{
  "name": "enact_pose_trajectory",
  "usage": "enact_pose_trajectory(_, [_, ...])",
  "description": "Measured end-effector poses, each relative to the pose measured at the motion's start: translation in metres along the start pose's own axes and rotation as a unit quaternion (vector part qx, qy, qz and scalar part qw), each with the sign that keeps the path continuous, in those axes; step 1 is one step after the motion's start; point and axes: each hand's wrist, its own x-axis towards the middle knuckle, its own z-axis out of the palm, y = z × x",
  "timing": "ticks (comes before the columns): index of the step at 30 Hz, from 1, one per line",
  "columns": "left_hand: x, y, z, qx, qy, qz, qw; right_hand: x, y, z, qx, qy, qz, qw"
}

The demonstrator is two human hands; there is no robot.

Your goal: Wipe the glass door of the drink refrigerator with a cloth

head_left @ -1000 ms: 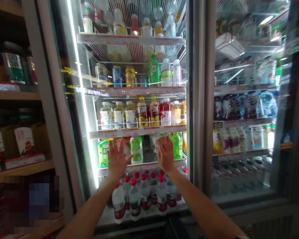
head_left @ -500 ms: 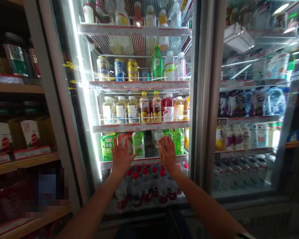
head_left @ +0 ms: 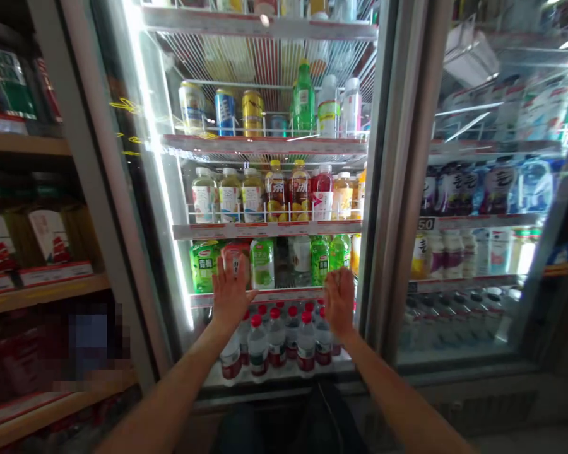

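My left hand [head_left: 230, 293] reaches toward the fourth shelf with its fingers spread, holding nothing. Just beyond it stands a red-labelled bottle [head_left: 236, 261], partly hidden by the fingers. Green-labelled bottles [head_left: 204, 268] and a light green bottle [head_left: 262, 261] flank it. My right hand [head_left: 339, 306] is at the right end of the same shelf, fingers loosely bent and nothing visible in it. Behind it are two more green bottles [head_left: 320, 260]; a clear bottle with a pale label [head_left: 300, 255] is to their left. Contact between either hand and a bottle cannot be made out.
Red-capped bottles [head_left: 277, 343] fill the bottom level below my hands. Above run a shelf rail [head_left: 269, 230] with tea and juice bottles and a shelf of cans [head_left: 224, 113]. A metal door frame [head_left: 407, 189] borders the right, wooden shelves [head_left: 42, 293] the left.
My right hand has shifted right and slightly down, away from the pale-labelled bottle, which now shows more fully. The left hand stays by the red-labelled bottle. The view has tilted down.
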Motion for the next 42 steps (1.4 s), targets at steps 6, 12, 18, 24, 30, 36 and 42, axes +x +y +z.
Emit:
enact_pose_trajectory(6, [-0.008,-0.003,0.006,-0.006,0.012,0.019,1.0,-0.024,-0.013,0.0,0.032,-0.095,-0.126,0.987])
enact_pose_trajectory(12, [-0.014,-0.005,0.012,-0.02,0.001,0.018,1.0,-0.032,0.036,-0.016,-0.024,-0.012,0.02,0.999])
enact_pose_trajectory(18, [-0.015,-0.005,0.014,-0.015,0.006,0.023,1.0,-0.023,-0.036,0.009,0.05,-0.068,-0.077,0.994])
enact_pose_trajectory(24, [-0.016,-0.005,0.014,-0.012,0.006,0.027,1.0,0.029,0.002,0.002,0.034,0.009,-0.022,0.999])
enact_pose_trajectory(30, [-0.019,-0.004,0.014,-0.008,0.008,0.024,1.0,0.051,0.008,0.0,0.016,0.061,0.018,0.998])
enact_pose_trajectory(36, [-0.02,-0.006,0.017,-0.003,0.019,0.03,0.999,0.049,0.006,0.0,0.035,-0.03,-0.099,0.994])
enact_pose_trajectory(42, [-0.021,-0.002,0.015,0.008,0.023,0.028,0.999,0.099,0.027,0.001,-0.005,0.119,0.043,0.992])
